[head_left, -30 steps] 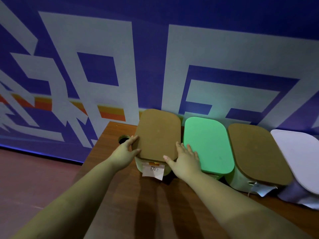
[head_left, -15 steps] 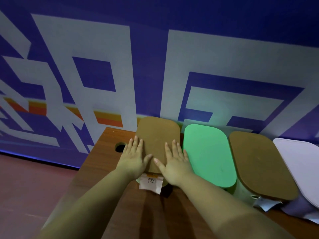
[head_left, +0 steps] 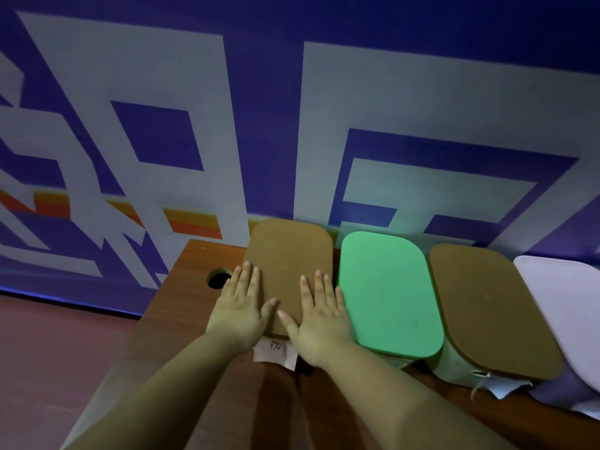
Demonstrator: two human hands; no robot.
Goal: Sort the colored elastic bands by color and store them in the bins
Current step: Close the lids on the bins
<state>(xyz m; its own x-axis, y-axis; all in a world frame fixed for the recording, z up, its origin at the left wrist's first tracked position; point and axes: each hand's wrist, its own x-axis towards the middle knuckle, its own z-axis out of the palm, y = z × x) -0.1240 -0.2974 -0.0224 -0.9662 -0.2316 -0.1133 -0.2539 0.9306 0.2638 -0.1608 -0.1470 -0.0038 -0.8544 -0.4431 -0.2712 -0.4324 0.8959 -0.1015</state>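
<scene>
There is one view only, from the camera on my head, looking forward and down over my forearms. It sits close: my left hand point(head_left: 242, 308) and right hand point(head_left: 319, 315) fill the lower middle, flat on the brown rounded lid of the leftmost bin point(head_left: 289, 254). The wide lens (it bends the edges) also takes in the wooden table point(head_left: 181, 293), the row of lidded bins running off to the right, and the blue and white patterned wall point(head_left: 292, 108) straight ahead, which fills the upper half.
</scene>
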